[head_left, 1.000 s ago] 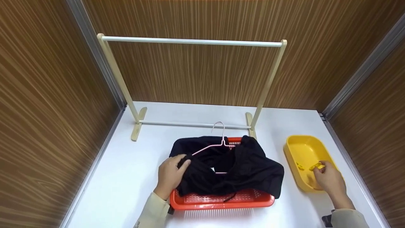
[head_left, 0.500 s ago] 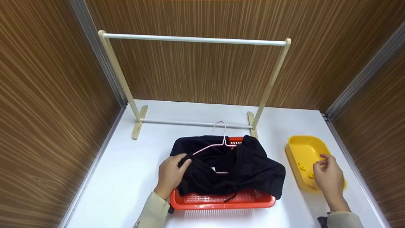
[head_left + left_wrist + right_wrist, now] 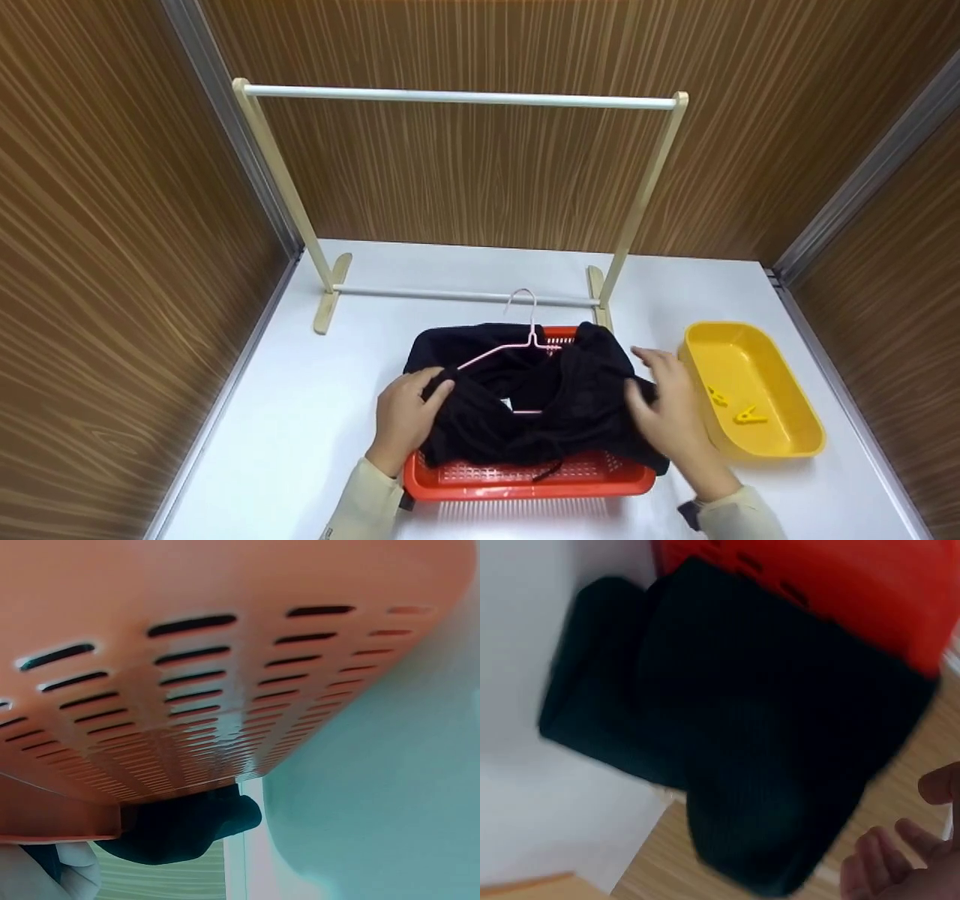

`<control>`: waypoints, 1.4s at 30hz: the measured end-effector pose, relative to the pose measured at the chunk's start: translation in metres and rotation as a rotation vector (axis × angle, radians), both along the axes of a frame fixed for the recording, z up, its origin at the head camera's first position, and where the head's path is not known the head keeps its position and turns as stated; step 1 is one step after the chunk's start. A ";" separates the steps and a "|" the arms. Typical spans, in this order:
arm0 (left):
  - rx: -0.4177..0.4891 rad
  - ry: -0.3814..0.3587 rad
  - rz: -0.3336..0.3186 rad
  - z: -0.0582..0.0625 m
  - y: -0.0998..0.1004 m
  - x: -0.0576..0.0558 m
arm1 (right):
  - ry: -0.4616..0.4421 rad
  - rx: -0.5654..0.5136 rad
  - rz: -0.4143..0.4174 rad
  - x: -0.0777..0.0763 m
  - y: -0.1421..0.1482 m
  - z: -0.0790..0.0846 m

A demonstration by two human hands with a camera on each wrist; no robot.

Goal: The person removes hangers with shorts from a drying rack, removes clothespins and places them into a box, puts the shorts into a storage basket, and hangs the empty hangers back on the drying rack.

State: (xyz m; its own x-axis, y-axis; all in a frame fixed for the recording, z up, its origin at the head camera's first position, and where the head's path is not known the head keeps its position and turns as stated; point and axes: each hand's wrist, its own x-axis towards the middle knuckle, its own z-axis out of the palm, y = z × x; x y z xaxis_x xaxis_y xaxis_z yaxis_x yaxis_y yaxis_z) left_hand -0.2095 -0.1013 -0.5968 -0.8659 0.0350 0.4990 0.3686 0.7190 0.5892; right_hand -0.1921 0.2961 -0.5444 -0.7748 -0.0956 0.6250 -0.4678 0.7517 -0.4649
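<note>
A black garment (image 3: 592, 420) with a cord lies bunched over a red slotted basket (image 3: 525, 493). A pink hanger (image 3: 491, 351) sits in its opening, hook upward. At the garment's left side, my left hand (image 3: 405, 409) pinches the fabric between thumb and fingers near the hanger's arm. My right hand (image 3: 669, 405) is at the garment's right side, thumb and fingers spread, holding nothing. The right wrist view has the right hand (image 3: 900, 870) beside the dark cloth (image 3: 765, 712). The basket's underside (image 3: 210, 705) fills most of the left wrist view.
To the right stands a yellow tray (image 3: 772, 367) with two yellow clips (image 3: 750, 416) in it. Behind the basket is a rack with a white top rail (image 3: 457, 96) and wooden legs (image 3: 649, 195). Wood-grain panels (image 3: 465, 172) enclose the white table (image 3: 285, 420).
My right hand has let go of a yellow clip in the tray and moved left to the garment's right side. My left hand keeps its hold on the cloth.
</note>
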 end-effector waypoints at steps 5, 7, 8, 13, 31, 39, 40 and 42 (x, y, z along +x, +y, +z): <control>0.005 -0.003 -0.012 -0.001 0.001 0.001 | -0.107 0.120 -0.043 -0.004 -0.018 -0.019; 0.006 -0.002 -0.016 -0.001 0.001 0.001 | -0.096 0.154 -0.051 -0.005 -0.021 -0.026; 0.007 0.002 -0.015 -0.001 0.001 0.001 | -0.082 0.166 -0.053 -0.005 -0.023 -0.028; 0.009 0.011 0.006 0.001 -0.001 0.000 | -0.028 0.172 -0.068 -0.010 -0.027 -0.033; 0.007 0.008 -0.003 0.001 0.000 0.000 | -0.039 0.151 -0.102 -0.006 -0.026 -0.035; 0.005 0.007 0.005 0.000 0.001 0.001 | -0.043 0.154 -0.108 -0.007 -0.027 -0.035; 0.004 0.009 0.006 0.000 0.001 0.000 | -0.045 0.156 -0.110 -0.007 -0.027 -0.035; 0.004 0.012 0.007 -0.001 0.000 0.000 | -0.049 0.158 -0.112 -0.008 -0.027 -0.035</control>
State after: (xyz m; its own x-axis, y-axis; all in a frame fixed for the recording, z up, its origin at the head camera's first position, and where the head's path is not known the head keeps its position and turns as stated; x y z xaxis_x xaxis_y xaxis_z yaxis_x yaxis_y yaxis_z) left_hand -0.2090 -0.1009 -0.5974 -0.8600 0.0268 0.5097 0.3708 0.7191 0.5878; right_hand -0.1997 0.2693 -0.5792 -0.8154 -0.1009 0.5700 -0.3567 0.8631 -0.3575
